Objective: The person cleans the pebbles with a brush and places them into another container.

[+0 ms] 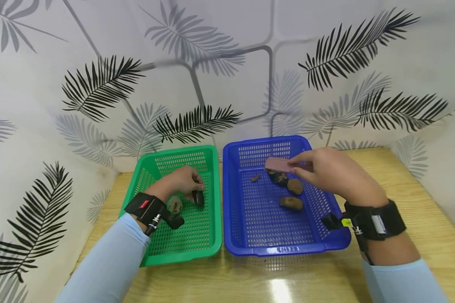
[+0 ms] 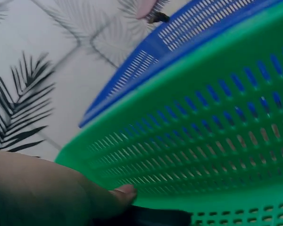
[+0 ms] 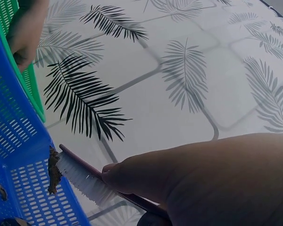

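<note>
In the head view my left hand reaches down into the green basket and pinches a smooth black stone-like piece. A round grey-brown lump lies beside that wrist. My right hand grips a pink-backed brush over the far right part of the blue basket. The right wrist view shows the brush's white bristles with a ragged brown clump at their tip. Close below the brush sits a dark piece with brown patches.
Inside the blue basket are a round brown lump, an oblong brown lump and a small brown flake. Both baskets stand side by side on a wooden table, against a leaf-patterned wall covering.
</note>
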Available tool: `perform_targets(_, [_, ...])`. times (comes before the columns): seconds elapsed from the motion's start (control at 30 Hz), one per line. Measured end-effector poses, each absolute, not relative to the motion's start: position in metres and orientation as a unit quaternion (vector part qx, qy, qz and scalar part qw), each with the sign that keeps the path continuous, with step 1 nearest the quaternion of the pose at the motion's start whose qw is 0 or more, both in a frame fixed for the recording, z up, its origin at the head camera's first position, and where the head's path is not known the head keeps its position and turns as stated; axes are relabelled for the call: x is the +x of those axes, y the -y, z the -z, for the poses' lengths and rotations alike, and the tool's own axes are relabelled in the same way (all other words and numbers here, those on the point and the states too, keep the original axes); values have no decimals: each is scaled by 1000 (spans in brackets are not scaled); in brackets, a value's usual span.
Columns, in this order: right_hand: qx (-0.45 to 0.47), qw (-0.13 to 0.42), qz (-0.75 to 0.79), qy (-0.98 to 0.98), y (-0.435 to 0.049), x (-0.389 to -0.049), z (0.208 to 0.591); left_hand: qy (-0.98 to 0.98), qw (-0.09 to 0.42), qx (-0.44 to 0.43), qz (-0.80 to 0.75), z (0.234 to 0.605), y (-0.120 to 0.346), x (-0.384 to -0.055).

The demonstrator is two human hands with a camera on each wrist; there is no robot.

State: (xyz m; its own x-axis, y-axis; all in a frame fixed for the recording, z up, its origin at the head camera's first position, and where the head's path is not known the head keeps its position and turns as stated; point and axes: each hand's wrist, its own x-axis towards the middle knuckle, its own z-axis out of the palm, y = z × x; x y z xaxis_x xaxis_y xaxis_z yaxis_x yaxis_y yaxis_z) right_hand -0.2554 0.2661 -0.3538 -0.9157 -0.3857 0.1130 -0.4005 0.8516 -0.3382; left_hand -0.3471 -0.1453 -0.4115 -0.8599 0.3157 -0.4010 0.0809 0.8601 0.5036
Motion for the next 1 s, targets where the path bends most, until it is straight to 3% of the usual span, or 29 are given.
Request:
perform_targets(0.2, [198, 15, -188, 962, -270, -259, 358, -938, 266, 138, -176, 424, 135, -346])
perform_targets(0.43, [202, 5, -203, 958, -275, -263, 358, -947, 244, 114, -173, 427, 127, -344])
perform_targets(0.67, [205, 9, -205, 957, -277, -263, 356, -985, 83, 98, -119, 403, 116, -345])
perform_targets(0.8, [200, 3, -204, 958, -278, -262, 355, -972, 19, 152, -180, 383, 89, -338])
perform_targets(1.0, [186, -5, -199, 962, -281, -264, 355, -927, 78, 305, -206, 371, 33, -319])
